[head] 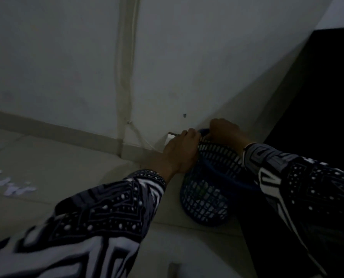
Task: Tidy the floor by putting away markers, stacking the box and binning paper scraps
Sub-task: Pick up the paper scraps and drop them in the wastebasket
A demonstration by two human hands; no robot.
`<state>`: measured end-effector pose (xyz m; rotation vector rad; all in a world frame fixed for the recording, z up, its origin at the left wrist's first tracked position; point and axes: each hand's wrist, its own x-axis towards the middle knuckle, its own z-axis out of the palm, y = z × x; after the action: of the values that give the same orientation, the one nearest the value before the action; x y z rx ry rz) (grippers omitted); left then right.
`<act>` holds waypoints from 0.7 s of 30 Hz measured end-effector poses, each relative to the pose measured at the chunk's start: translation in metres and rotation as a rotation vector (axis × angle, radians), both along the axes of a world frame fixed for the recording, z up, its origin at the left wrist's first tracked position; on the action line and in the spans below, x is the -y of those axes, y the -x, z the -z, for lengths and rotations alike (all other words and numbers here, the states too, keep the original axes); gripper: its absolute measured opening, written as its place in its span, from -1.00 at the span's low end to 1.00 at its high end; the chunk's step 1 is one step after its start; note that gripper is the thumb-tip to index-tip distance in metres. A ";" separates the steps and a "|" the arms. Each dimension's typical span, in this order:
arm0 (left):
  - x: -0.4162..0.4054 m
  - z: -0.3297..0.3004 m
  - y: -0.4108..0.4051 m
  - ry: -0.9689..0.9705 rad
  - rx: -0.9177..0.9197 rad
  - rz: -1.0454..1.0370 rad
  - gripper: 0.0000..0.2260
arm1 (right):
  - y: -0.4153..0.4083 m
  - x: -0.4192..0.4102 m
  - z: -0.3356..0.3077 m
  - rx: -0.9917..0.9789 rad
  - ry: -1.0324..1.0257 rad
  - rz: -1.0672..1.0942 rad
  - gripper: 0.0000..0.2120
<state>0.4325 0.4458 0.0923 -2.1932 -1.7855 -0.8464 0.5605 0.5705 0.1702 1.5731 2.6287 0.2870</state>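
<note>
Two hands on one blue mesh waste basket point(205, 199), both at its far rim. Left hand point(180, 152) grips the rim from the left side, fingers curled over the top edge, thumb side toward the wall. Right hand point(226, 131) grips the same rim just beside it, knuckles up, fingers wrapped over the edge. Hands nearly touch each other at the rim. Basket is tilted, mouth leaning toward the person, its round base lower in view against the light tile floor point(71, 163). Something pale and a hint of green show through the mesh inside; too dark to tell what. Both arms wear dark sleeves point(99, 219) with white geometric pattern. Basket sits close to the wall corner, near a skirting board point(52, 130) and a vertical cable conduit point(126, 77) with a thin white cord running down to the floor. Small pale square object point(170, 139) at the wall base, just left of the left hand's fingertips. White paper scraps point(12, 187) lie on the floor far left, well apart from the basket. Dark furniture point(327, 97) fills the right side behind the right arm. Scene is dim and blurred.
</note>
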 end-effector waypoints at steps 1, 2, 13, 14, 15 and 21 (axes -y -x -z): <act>-0.003 0.000 -0.007 0.003 -0.002 0.032 -0.60 | -0.015 -0.003 0.000 0.030 0.014 0.043 -0.72; -0.005 0.001 -0.013 0.002 -0.007 0.062 -0.61 | -0.028 -0.006 0.001 0.057 0.041 0.089 -0.75; -0.010 0.000 -0.018 0.029 0.020 0.022 -0.59 | -0.045 -0.001 0.014 0.087 0.100 0.152 -0.68; -0.008 -0.002 -0.018 0.023 0.016 0.001 -0.61 | -0.036 0.002 0.014 0.060 0.078 0.123 -0.71; -0.007 -0.004 -0.018 0.024 0.007 -0.022 -0.62 | -0.025 0.005 0.013 0.027 0.051 0.086 -0.74; 0.012 -0.009 0.019 0.058 0.043 -0.139 -0.54 | 0.070 0.039 0.014 -0.130 -0.001 -0.182 -0.90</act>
<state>0.4134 0.4337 0.1008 -2.0705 -1.9801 -0.8264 0.4910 0.5318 0.1563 1.3988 2.8771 0.2016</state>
